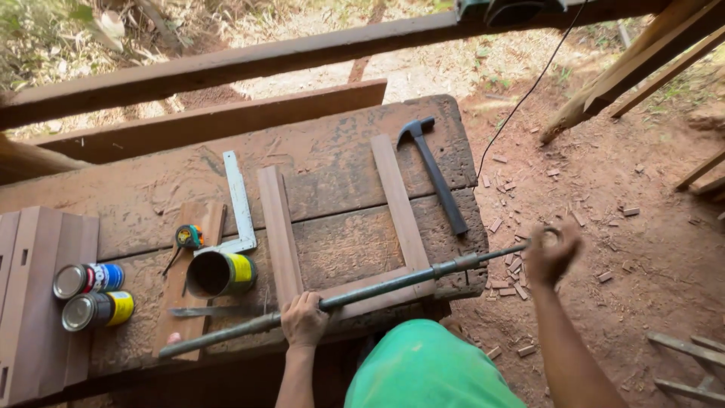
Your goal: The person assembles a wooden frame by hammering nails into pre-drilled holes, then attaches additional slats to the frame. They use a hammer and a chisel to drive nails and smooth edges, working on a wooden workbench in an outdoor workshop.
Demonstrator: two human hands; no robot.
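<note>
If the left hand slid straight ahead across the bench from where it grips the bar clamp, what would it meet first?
Most likely the upright strip of the wooden frame, just ahead of the left hand gripping the bar clamp; the open tin sits left of that line.

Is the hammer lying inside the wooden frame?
No, the hammer lies on the workbench just outside the frame's right rail, apart from both hands.

Dusty wooden workbench (340, 162) with hammer (436, 175), steel square (239, 204), three cans (219, 273), tape measure (188, 236).

Green shirt (430, 370), black hammer (434, 170), yellow/blue cans (94, 295), red-brown bench (332, 159).
</note>
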